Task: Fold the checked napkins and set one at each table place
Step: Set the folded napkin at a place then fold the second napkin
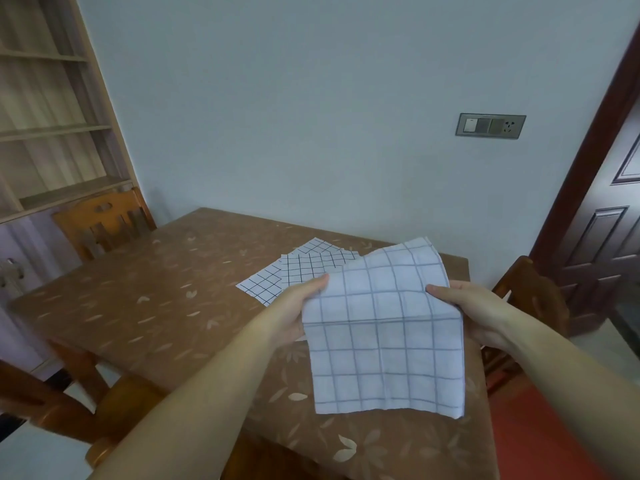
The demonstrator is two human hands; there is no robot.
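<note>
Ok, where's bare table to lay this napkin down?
The left half of the table is bare, from the far chair to the near edge. The near strip under the held napkin is bare too. Crowded: far right, where the napkin pile lies. Left hand and right hand grip the napkin's sides.

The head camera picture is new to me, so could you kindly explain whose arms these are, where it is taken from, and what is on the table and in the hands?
There is no machine here. A person wears a wide-angle camera on the head, so you look forward and down along their own bare arms. The left hand and the right hand each grip a side of one checked napkin, held up above the table with its lower part hanging free. Further back on the brown leaf-patterned tablecloth lie more checked napkins, flat and overlapping. Wooden chairs stand around the table. No napkin sits at any place in view yet.
</note>
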